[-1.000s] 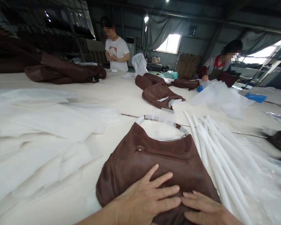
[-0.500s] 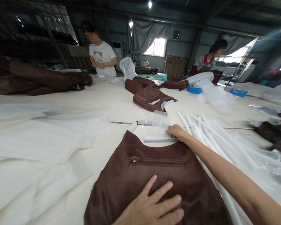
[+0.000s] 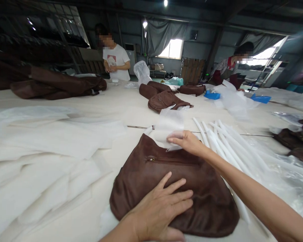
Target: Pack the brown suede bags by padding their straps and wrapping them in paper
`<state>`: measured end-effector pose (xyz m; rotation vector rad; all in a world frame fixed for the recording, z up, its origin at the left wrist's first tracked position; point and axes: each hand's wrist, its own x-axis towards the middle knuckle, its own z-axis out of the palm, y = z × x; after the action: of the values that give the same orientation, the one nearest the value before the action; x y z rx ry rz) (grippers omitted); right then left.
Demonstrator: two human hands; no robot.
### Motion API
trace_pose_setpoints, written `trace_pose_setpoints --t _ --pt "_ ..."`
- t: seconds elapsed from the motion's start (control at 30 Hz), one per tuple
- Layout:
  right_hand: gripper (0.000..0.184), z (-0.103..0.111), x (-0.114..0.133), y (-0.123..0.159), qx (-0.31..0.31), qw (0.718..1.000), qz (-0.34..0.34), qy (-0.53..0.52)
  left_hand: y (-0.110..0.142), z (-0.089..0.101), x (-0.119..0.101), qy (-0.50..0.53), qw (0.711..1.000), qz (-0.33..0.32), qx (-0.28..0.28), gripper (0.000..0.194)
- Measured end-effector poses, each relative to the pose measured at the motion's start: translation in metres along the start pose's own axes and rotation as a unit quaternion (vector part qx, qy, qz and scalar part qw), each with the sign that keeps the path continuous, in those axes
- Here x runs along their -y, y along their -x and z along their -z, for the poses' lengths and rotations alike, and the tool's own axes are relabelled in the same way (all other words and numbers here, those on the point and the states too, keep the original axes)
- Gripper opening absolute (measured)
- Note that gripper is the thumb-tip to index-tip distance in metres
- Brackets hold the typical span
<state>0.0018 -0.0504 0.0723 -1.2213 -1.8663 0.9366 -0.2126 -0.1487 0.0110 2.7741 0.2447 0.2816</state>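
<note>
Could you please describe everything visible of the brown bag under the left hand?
The dark brown, leather-looking bag lies on the pale tabletop, its scooped top edge facing away. A straight brown zip with a small metal pull crosses its front. The left hand rests spread on it; the right hand holds a translucent white sheet at the top edge, hiding most of the white-wrapped handle.

The right grip has left the brown bag's lower front, reached the right end of its handle, and now holds a translucent white sheet, newly raised above the bag's top edge and covering most of the handle.
</note>
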Motion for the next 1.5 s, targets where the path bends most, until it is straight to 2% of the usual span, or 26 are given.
trace_pose_setpoints --t 0.13,0.27,0.37,0.47,0.63,0.77,0.83,0.97,1.03,1.13,1.17,1.23,1.3,1.33,1.4,1.5 --pt "0.029 -0.030 -0.004 0.067 0.031 0.987 0.123 0.103 -0.004 0.000 -0.003 0.014 1.000 0.012 -0.009 0.064" --pt "0.038 -0.053 -0.030 0.103 0.031 0.957 0.206 0.201 -0.005 -0.007 -0.010 -0.061 0.997 0.041 -0.037 0.069" --pt "0.041 -0.057 -0.040 0.109 0.040 0.944 0.225 0.239 -0.002 -0.014 -0.014 -0.149 0.984 0.043 -0.088 0.068" --pt "0.042 -0.055 -0.042 0.109 0.053 0.942 0.232 0.235 0.002 -0.021 -0.013 -0.192 0.974 0.027 -0.119 0.068" --pt "0.040 -0.046 -0.038 0.116 0.066 0.959 0.218 0.167 0.002 -0.024 -0.010 -0.175 0.974 0.046 -0.137 0.075" --pt "0.041 -0.037 -0.036 0.129 0.135 0.942 0.222 0.211 -0.002 -0.024 -0.009 -0.143 0.982 0.015 -0.119 0.066" --pt "0.044 -0.035 -0.037 0.133 0.161 0.932 0.224 0.234 0.000 -0.028 -0.009 -0.135 0.984 0.023 -0.114 0.059" --pt "0.051 -0.034 -0.040 0.136 0.189 0.916 0.241 0.259 0.013 -0.038 -0.019 -0.124 0.983 0.044 -0.127 0.058" --pt "0.053 -0.035 -0.041 0.136 0.188 0.915 0.242 0.263 0.024 -0.038 -0.029 -0.111 0.979 0.040 -0.165 0.047" --pt "0.050 -0.035 -0.039 0.138 0.186 0.917 0.232 0.265 0.038 -0.026 -0.043 -0.056 0.964 0.037 -0.259 0.013" --pt "0.048 -0.035 -0.038 0.138 0.187 0.917 0.232 0.265 0.041 -0.020 -0.047 -0.039 0.955 0.039 -0.292 0.010" --pt "0.047 -0.034 -0.037 0.139 0.188 0.914 0.239 0.269 0.043 -0.008 -0.051 -0.038 0.941 0.045 -0.332 0.019" --pt "0.046 -0.035 -0.037 0.139 0.186 0.913 0.241 0.273 0.042 0.002 -0.051 -0.083 0.941 0.048 -0.325 0.034" --pt "0.046 -0.036 -0.038 0.139 0.183 0.913 0.239 0.274 0.040 0.005 -0.049 -0.112 0.945 0.045 -0.304 0.040" --pt "0.045 -0.038 -0.041 0.138 0.181 0.915 0.234 0.275 0.038 0.006 -0.045 -0.163 0.957 0.042 -0.238 0.047" --pt "0.047 -0.038 -0.044 0.133 0.184 0.912 0.230 0.287 0.039 -0.005 -0.036 -0.213 0.969 0.050 -0.116 0.050"
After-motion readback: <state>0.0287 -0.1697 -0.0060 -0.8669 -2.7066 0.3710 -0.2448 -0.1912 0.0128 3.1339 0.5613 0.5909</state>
